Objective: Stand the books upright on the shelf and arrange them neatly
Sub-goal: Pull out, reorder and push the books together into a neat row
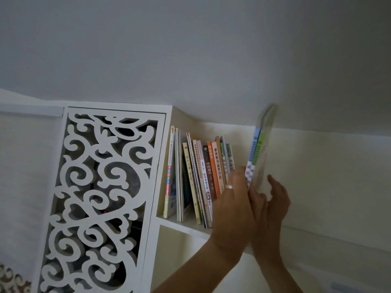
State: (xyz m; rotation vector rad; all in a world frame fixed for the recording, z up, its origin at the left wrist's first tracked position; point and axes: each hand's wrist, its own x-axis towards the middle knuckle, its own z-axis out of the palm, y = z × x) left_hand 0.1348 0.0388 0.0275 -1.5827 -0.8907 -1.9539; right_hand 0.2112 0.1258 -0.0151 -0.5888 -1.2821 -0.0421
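I saw two thin books (pixel 260 153), blue and green spines, held upright between both hands at the right end of the white shelf (pixel 188 228), apart from the leaning row of books (pixel 198 176). My left hand (pixel 233 210), ring on one finger, pressed flat against their left side. My right hand (pixel 273 206) cupped the right side, fingers loosely spread. A carved white lattice panel (pixel 99 199) stood left of the row.
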